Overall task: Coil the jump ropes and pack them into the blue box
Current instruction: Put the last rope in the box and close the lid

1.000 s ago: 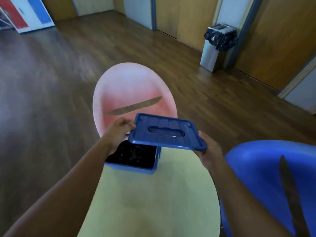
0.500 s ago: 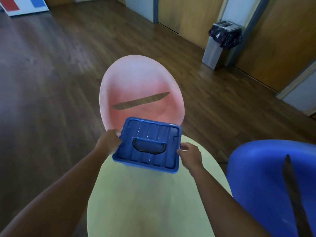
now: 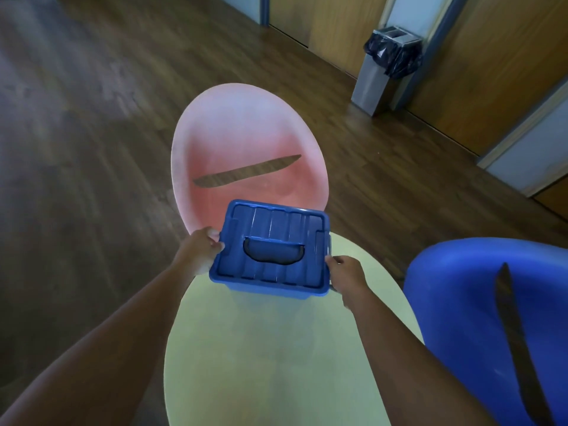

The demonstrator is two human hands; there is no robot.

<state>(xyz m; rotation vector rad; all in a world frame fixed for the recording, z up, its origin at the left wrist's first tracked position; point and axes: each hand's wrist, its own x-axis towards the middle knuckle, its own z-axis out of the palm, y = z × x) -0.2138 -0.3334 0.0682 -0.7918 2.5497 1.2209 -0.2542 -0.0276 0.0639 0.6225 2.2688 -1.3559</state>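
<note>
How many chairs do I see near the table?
2: a pink chair beyond the table, behind the blue box; a blue chair right of the table. Others may be out of view.

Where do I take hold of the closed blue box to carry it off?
Probably the handle lying flat in the centre recess of the lid, from straight above: it sits mid-lid, so the blue box should hang level. Whether the lid is latched cannot be seen.

The lid [image 3: 270, 244], earlier held above the blue box [image 3: 276, 295], now sits on it; ropes covered.
</note>
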